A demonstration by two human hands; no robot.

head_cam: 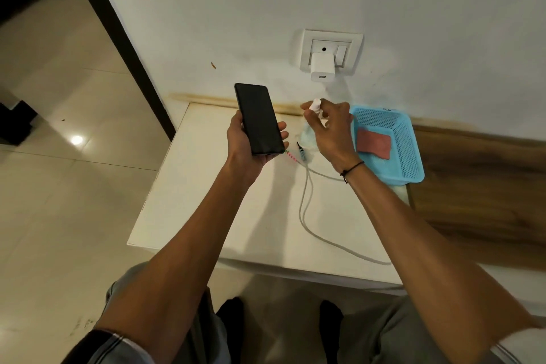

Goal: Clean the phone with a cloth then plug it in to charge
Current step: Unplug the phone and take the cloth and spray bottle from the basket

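Two bare hands are up over a small white table (183, 216) that stands against a white wall. Left hand (248, 142) sits above the table's far left corner, fingers wrapped round the lower half of a black phone (258, 118), thumb on its left edge, fingertips showing on the right edge. Phone is lifted off the table, dark screen facing the camera, top end tilted away toward the wall. Just right of the phone's bottom end, cable plugs (295, 154) lie on the tabletop near the far edge, one with red and green marks. From them a white cable (307, 216) loops back toward the near edge and runs off to the right under the right forearm. Right hand (328, 130) hovers above the far edge, fingers curled closed round a small white bottle (315, 105), probably a spray bottle; only its top shows, the body is blurred behind the palm. A black thread band (351, 170) circles the right wrist. Up on the wall, a white charger (322, 69) is plugged into a socket plate (331, 52), its USB port empty. At the table's far right corner sits a light blue perforated basket (413, 156), with a folded pink cloth (373, 143) lying flat inside, untouched.
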